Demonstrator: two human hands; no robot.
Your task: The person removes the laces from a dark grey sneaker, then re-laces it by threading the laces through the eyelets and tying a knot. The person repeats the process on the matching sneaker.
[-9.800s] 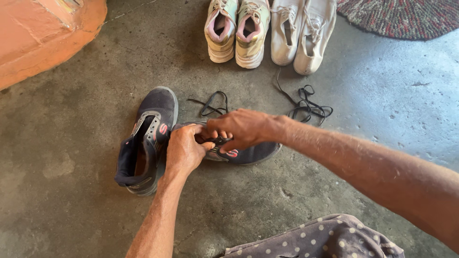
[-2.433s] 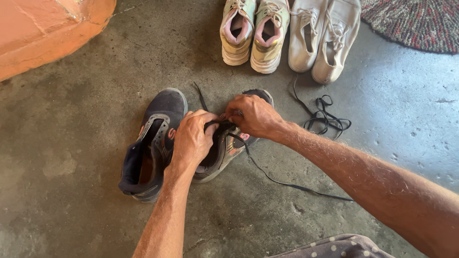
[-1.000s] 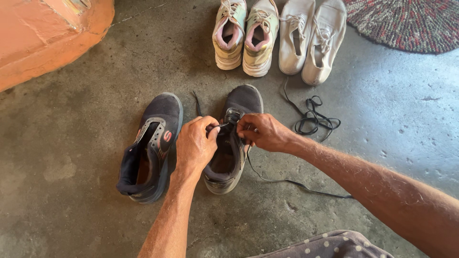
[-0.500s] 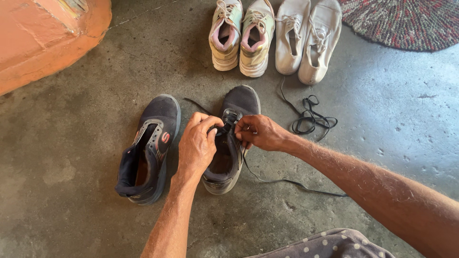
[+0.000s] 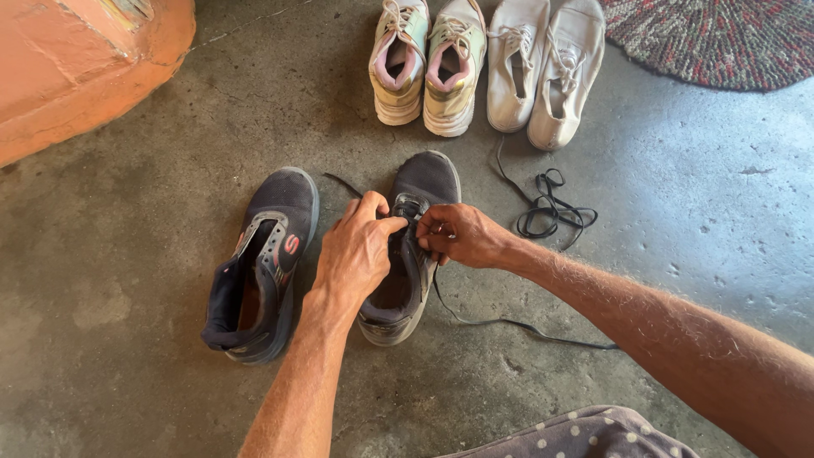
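Your left hand (image 5: pixel 356 254) and your right hand (image 5: pixel 458 236) meet over the dark sneaker (image 5: pixel 413 246) that sits on the concrete floor (image 5: pixel 127 220), toe pointing away from you. The sneaker is right under both hands, with its open top below your left palm. Your left hand's fingers are pinched shut on the black shoelace (image 5: pixel 509 322) near the front eyelets. Your right hand is curled closed at the other side of the eyelets, and it looks like it pinches the lace too, but the fingertips are too small to be sure. One end of the lace trails across the floor under your right arm. The other end pokes out past your left fingers.

Just beside it, to the left, stands the matching dark sneaker (image 5: pixel 259 267) with no lace in it. A loose black lace (image 5: pixel 551 208) lies in a tangle to the right. Farther off stand a pastel pair of sneakers (image 5: pixel 424 59) and a white pair of sneakers (image 5: pixel 543 68), side by side. A woven rug (image 5: pixel 721 38) lies in the corner.
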